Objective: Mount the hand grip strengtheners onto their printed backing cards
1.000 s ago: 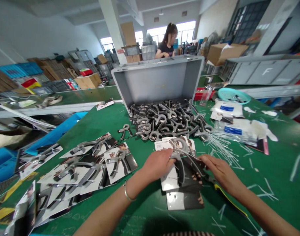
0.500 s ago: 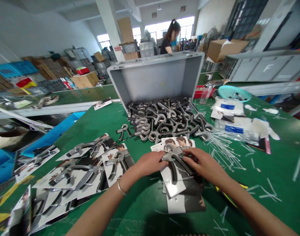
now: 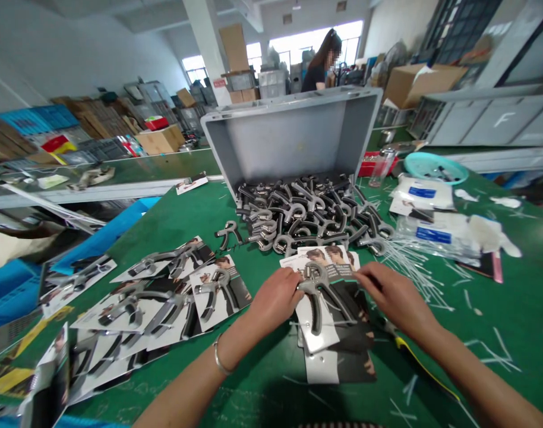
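Bare forearms run back from the left hand (image 3: 275,300) and right hand (image 3: 396,300), a thin silver bangle (image 3: 218,364) (plain, narrow, sitting loose) rings the left wrist, and a sliver of striped clothing (image 3: 338,425) shows at the bottom edge.

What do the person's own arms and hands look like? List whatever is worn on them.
The left hand and right hand are bare: no gloves, no rings to be seen, no sleeves on the forearms. A thin silver-coloured bangle circles the left wrist; the right wrist carries nothing.
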A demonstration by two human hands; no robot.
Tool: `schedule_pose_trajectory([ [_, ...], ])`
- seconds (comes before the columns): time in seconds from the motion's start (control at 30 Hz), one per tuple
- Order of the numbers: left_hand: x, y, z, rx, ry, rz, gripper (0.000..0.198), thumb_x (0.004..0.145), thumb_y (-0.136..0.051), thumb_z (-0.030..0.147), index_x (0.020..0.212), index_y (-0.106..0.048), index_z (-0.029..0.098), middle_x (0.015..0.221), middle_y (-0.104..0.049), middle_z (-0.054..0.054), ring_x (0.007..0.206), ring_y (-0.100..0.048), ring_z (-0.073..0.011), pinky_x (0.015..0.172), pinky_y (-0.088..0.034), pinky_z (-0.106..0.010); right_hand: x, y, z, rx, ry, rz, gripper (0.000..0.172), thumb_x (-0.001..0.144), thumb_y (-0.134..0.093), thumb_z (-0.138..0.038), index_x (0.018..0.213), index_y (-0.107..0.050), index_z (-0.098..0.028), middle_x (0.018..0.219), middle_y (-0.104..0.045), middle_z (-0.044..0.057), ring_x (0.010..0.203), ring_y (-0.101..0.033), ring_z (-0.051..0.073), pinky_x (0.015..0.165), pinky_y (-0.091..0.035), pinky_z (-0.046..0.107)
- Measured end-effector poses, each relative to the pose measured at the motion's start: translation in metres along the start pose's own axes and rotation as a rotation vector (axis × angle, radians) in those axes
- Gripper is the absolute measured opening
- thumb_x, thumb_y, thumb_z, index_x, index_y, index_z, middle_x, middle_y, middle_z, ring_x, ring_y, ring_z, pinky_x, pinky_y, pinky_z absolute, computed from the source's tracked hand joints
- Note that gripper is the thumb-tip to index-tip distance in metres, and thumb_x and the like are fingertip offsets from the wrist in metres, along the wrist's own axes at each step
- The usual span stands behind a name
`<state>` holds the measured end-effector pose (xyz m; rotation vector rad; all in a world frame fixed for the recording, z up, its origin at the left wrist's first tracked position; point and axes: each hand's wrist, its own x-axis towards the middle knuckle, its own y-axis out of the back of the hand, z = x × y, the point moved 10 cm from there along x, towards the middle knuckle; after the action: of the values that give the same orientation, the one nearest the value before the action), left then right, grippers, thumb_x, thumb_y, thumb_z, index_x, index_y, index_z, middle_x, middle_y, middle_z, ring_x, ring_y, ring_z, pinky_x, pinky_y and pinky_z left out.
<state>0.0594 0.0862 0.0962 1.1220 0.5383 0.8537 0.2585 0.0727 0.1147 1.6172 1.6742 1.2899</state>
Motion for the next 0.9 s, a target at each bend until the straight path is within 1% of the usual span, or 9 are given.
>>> schedule_pose_trajectory([
  [0.1,-0.003,0.004,-0.004,-0.063,0.024,0.037,0.021,0.093,-0.051,0.025,0.109,-0.063,0.017,0.104,-0.064,-0.01,0.105,-0.057,-0.0261,0.095,-0.046,-0.041,-0.005,0.042,0.049,-0.228,-0.09,0.173,0.024,0.097,-0.045,-0.037,0.103,-0.062,-0.02,0.095,-0.067,0.011,0.082,-0.06,0.027,0.074,-0.045,0.039],
  [0.13,-0.003,0.006,-0.006,-0.079,0.037,0.046,0.021,0.094,-0.051,0.025,0.109,-0.063,0.017,0.105,-0.064,-0.01,0.106,-0.057,-0.026,0.096,-0.045,-0.041,-0.006,0.048,0.06,-0.32,-0.09,0.204,0.029,0.097,-0.045,-0.038,0.109,-0.062,-0.019,0.103,-0.067,0.015,0.09,-0.059,0.031,0.079,-0.044,0.045],
  [0.2,0.0,0.006,-0.007,-0.101,0.049,0.042,0.02,0.093,-0.051,0.024,0.107,-0.064,0.017,0.104,-0.065,-0.01,0.106,-0.058,-0.026,0.096,-0.045,-0.041,-0.006,0.046,0.069,-0.404,-0.057,0.216,0.037,0.096,-0.045,-0.039,0.119,-0.062,-0.016,0.118,-0.062,0.021,0.107,-0.054,0.038,0.089,-0.039,0.055],
  [0.27,0.004,0.006,-0.005,-0.114,0.039,0.014,0.018,0.093,-0.052,0.023,0.104,-0.065,0.016,0.102,-0.065,-0.01,0.104,-0.058,-0.0261,0.095,-0.046,-0.04,-0.008,0.03,0.06,-0.303,0.006,0.172,0.037,0.095,-0.047,-0.041,0.121,-0.061,-0.019,0.124,-0.059,0.019,0.114,-0.051,0.038,0.095,-0.036,0.058],
  [0.4,0.004,0.003,0.003,-0.129,0.002,-0.048,0.015,0.092,-0.053,0.024,0.099,-0.064,0.017,0.099,-0.065,-0.009,0.1,-0.059,-0.0258,0.09,-0.046,-0.039,-0.017,-0.012,0.004,0.093,0.115,-0.047,0.025,0.095,-0.053,-0.037,0.117,-0.062,-0.029,0.129,-0.058,0.009,0.121,-0.048,0.03,0.102,-0.037,0.052],
  [0.47,-0.002,0.0,0.005,-0.14,0.006,-0.065,0.014,0.092,-0.054,0.024,0.099,-0.064,0.017,0.098,-0.065,-0.008,0.099,-0.059,-0.0253,0.089,-0.047,-0.038,-0.022,-0.024,-0.019,0.234,0.116,-0.139,0.022,0.094,-0.056,-0.035,0.115,-0.062,-0.031,0.131,-0.056,0.006,0.125,-0.045,0.028,0.104,-0.038,0.049],
  [0.57,-0.01,-0.003,0.003,-0.163,0.033,-0.058,0.016,0.092,-0.054,0.024,0.103,-0.064,0.017,0.1,-0.065,-0.008,0.099,-0.059,-0.0247,0.091,-0.046,-0.038,-0.024,-0.036,-0.037,0.352,0.111,-0.227,0.025,0.092,-0.06,-0.031,0.117,-0.059,-0.031,0.131,-0.054,0.006,0.126,-0.044,0.026,0.108,-0.037,0.048],
  [0.77,-0.009,0.001,0.007,-0.133,-0.011,-0.048,0.018,0.092,-0.055,0.027,0.104,-0.065,0.018,0.101,-0.065,-0.008,0.1,-0.058,-0.025,0.09,-0.046,-0.039,-0.01,-0.045,-0.05,0.323,0.155,-0.198,0.02,0.084,-0.066,-0.016,0.101,-0.063,-0.027,0.127,-0.053,0.006,0.124,-0.046,0.026,0.108,-0.036,0.048],
  [0.9,0.008,0.008,0.001,-0.15,0.003,0.101,0.026,0.095,-0.048,0.025,0.116,-0.064,0.021,0.11,-0.064,-0.009,0.107,-0.054,-0.0254,0.097,-0.043,-0.042,-0.005,-0.046,-0.058,0.34,0.178,-0.124,0.009,0.087,-0.063,-0.016,0.085,-0.065,-0.025,0.114,-0.057,0.006,0.113,-0.052,0.025,0.101,-0.041,0.045],
])
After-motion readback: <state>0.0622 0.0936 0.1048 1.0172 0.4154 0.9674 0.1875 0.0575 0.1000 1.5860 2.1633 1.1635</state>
